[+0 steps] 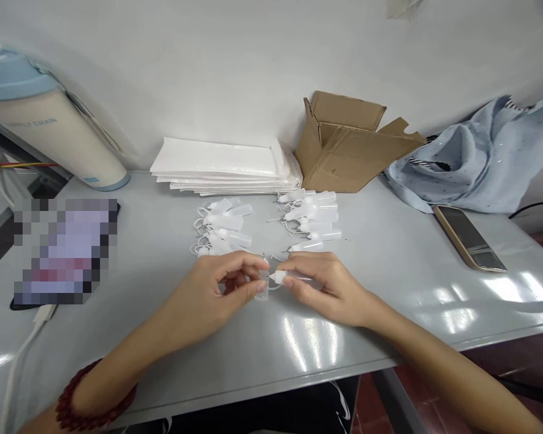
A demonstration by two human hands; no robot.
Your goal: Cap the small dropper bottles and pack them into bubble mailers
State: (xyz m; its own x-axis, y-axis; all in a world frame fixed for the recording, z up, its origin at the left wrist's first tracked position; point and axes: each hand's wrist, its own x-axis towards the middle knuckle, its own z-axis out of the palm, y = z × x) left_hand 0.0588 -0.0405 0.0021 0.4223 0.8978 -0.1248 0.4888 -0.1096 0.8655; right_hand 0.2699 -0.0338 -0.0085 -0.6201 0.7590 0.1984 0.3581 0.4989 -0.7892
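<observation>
My left hand (217, 288) and right hand (328, 286) face each other, both closed to a fingertip pinch. The right has hold of a small white bottle (281, 276), lying level with its tip toward my left thumb. The left pinches a small clear piece (263, 293) right before that tip; I cannot tell whether the two touch. To do this well, I would judge, I should keep both on one line, squeeze the bottle lightly, and keep its thin loop (276, 287) below the gap.

Under my grip is the grey table (366, 346). Well off to its right slumps a blue cloth bag (484, 157); far left leans a flask (61, 120). Beyond my grip stand an open cardboard box (344, 150) and a stack of white padded envelopes (221, 160). One phone (70, 253) lies well left, another (469, 236) well right. Closest are two bottle clusters, a left one (226, 224) and a right one (315, 212), just past my knuckles; their loops could snag my fingers.
</observation>
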